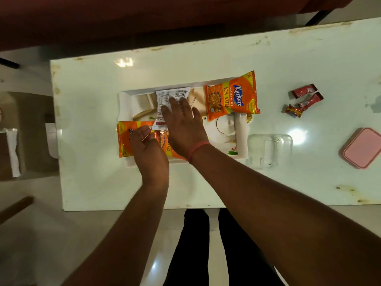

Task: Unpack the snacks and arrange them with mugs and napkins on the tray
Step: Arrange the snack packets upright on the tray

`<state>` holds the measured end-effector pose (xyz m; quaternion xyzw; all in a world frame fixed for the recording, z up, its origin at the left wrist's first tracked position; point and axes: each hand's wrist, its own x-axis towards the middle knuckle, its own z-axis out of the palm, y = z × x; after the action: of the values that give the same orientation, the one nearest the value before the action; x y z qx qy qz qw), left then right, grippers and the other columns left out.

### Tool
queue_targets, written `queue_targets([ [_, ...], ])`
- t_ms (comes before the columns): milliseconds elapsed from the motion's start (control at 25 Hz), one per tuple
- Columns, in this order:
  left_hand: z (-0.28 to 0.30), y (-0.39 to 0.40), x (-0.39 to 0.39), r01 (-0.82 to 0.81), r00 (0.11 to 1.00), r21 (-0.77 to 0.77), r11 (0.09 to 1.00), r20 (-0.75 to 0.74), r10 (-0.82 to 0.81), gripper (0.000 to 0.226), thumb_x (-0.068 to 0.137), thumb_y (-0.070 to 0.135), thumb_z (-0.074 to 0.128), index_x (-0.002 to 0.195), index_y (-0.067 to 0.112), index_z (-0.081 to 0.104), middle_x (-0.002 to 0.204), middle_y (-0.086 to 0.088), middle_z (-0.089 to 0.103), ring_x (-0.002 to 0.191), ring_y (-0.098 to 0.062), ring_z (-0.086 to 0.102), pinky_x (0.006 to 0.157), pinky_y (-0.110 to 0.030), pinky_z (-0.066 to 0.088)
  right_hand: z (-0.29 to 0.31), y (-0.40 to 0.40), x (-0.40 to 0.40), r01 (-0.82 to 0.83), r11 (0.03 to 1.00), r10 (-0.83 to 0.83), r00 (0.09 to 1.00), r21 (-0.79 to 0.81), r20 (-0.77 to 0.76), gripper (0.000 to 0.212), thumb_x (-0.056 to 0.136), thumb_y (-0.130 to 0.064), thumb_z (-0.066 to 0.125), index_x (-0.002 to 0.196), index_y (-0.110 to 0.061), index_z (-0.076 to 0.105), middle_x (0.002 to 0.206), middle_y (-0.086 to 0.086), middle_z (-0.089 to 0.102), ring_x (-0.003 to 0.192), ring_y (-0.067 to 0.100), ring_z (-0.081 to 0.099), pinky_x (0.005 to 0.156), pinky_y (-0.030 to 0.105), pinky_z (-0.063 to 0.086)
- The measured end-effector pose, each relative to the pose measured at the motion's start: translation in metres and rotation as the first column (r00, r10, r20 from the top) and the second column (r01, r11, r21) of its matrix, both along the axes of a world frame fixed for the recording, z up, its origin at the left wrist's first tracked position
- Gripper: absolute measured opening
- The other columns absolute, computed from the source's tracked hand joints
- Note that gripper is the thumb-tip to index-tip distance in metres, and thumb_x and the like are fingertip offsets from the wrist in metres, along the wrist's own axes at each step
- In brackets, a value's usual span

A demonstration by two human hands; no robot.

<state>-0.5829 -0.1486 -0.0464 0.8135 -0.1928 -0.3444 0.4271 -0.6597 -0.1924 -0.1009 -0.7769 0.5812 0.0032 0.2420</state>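
A white rectangular tray (pixel 125 104) lies in the middle of the table. In it a white snack packet (pixel 165 96) lies face down, and my right hand (pixel 183 122) rests flat on it with fingers spread. My left hand (pixel 147 147) hovers over an orange snack packet (pixel 123 141) at the tray's near left corner, fingers curled with nothing clearly held. A second orange packet (pixel 166 144) lies between my wrists. A third orange Kurkure packet (pixel 232 96) leans on the tray's far right corner. A white mug (pixel 221 129) sits in the tray to the right of my right hand.
Three small red wrapped snacks (pixel 303 100) lie on the table to the right. A clear plastic container (pixel 270 149) stands just right of the tray, and a pink box (pixel 361 147) near the right edge. White napkins (pixel 13 149) rest on a side surface at far left.
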Motion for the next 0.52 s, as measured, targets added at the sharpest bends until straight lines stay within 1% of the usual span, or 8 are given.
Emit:
queue_targets([
  [120, 0.000, -0.004, 0.007, -0.015, 1.000, 0.009, 1.000, -0.011, 0.015, 0.021, 0.097, 0.000, 0.051, 0.102, 0.019, 0.057, 0.108, -0.002, 0.061, 0.085, -0.003, 0.058, 0.063, -0.001, 0.042, -0.004, -0.017, -0.001, -0.035, 0.997, 0.034, 0.999, -0.063, -0.020, 0.049, 0.095, -0.015, 0.044, 0.144, -0.014, 0.040, 0.151, 0.014, 0.039, 0.143, 0.039, 0.030, 0.107, 0.050, 0.040],
  [200, 0.001, -0.006, 0.008, -0.004, 1.000, 0.012, 1.000, -0.025, 0.005, 0.020, 0.097, 0.002, 0.052, 0.104, 0.020, 0.057, 0.109, -0.002, 0.061, 0.090, -0.006, 0.059, 0.068, -0.006, 0.044, 0.003, -0.028, -0.010, 0.032, 0.992, -0.018, 0.993, -0.122, 0.114, 0.043, 0.096, -0.016, 0.048, 0.138, -0.012, 0.048, 0.140, 0.013, 0.051, 0.132, 0.035, 0.044, 0.100, 0.044, 0.046],
  [240, 0.001, -0.006, 0.008, -0.003, 0.999, 0.013, 1.000, -0.044, 0.003, 0.020, 0.097, 0.003, 0.053, 0.103, 0.022, 0.057, 0.111, -0.002, 0.062, 0.094, -0.009, 0.059, 0.073, -0.011, 0.046, 0.009, -0.031, -0.014, 0.146, 0.983, -0.115, 0.963, -0.113, 0.243, 0.038, 0.095, -0.016, 0.051, 0.133, -0.011, 0.053, 0.132, 0.012, 0.057, 0.122, 0.033, 0.053, 0.095, 0.041, 0.049],
  [280, 0.001, -0.007, 0.009, -0.005, 0.997, 0.010, 1.000, -0.075, 0.006, 0.021, 0.097, 0.004, 0.054, 0.102, 0.024, 0.057, 0.111, -0.003, 0.062, 0.096, -0.011, 0.059, 0.078, -0.017, 0.046, 0.016, -0.033, -0.020, 0.298, 0.953, -0.255, 0.889, -0.058, 0.381, 0.032, 0.096, -0.017, 0.052, 0.126, -0.010, 0.057, 0.123, 0.011, 0.063, 0.112, 0.029, 0.059, 0.089, 0.039, 0.051],
  [360, 0.002, -0.009, 0.011, 0.008, 0.987, -0.010, 1.000, -0.161, -0.009, 0.021, 0.096, 0.005, 0.055, 0.099, 0.026, 0.057, 0.108, -0.002, 0.061, 0.095, -0.013, 0.058, 0.081, -0.025, 0.047, 0.032, -0.029, -0.039, 0.531, 0.831, -0.513, 0.618, 0.164, 0.596, 0.024, 0.099, -0.022, 0.053, 0.118, -0.009, 0.060, 0.109, 0.007, 0.067, 0.099, 0.020, 0.064, 0.079, 0.033, 0.053],
  [440, 0.003, -0.011, 0.009, 0.060, 0.952, -0.022, 0.998, -0.299, -0.064, 0.013, 0.098, 0.012, 0.057, 0.100, 0.025, 0.058, 0.105, 0.000, 0.062, 0.096, -0.013, 0.061, 0.084, -0.029, 0.050, 0.044, -0.013, -0.056, 0.559, 0.705, -0.679, 0.355, 0.437, 0.643, 0.024, 0.101, -0.025, 0.053, 0.116, -0.009, 0.060, 0.108, 0.008, 0.069, 0.100, 0.018, 0.067, 0.083, 0.037, 0.057],
  [480, 0.003, -0.011, 0.008, 0.097, 0.914, -0.020, 0.995, -0.393, -0.097, 0.006, 0.099, 0.019, 0.057, 0.102, 0.024, 0.059, 0.104, 0.000, 0.065, 0.099, -0.015, 0.065, 0.086, -0.032, 0.054, 0.047, -0.001, -0.063, 0.514, 0.650, -0.736, 0.240, 0.561, 0.633, 0.023, 0.102, -0.025, 0.053, 0.118, -0.010, 0.060, 0.112, 0.010, 0.070, 0.104, 0.021, 0.069, 0.088, 0.043, 0.058],
  [520, 0.005, -0.011, 0.006, 0.144, 0.873, -0.012, 0.989, -0.470, -0.133, 0.006, 0.100, 0.027, 0.058, 0.103, 0.023, 0.061, 0.103, 0.000, 0.069, 0.100, -0.017, 0.068, 0.086, -0.036, 0.058, 0.050, 0.012, -0.068, 0.430, 0.592, -0.786, 0.121, 0.682, 0.606, 0.023, 0.102, -0.023, 0.052, 0.121, -0.011, 0.059, 0.116, 0.010, 0.070, 0.106, 0.023, 0.070, 0.089, 0.045, 0.059],
])
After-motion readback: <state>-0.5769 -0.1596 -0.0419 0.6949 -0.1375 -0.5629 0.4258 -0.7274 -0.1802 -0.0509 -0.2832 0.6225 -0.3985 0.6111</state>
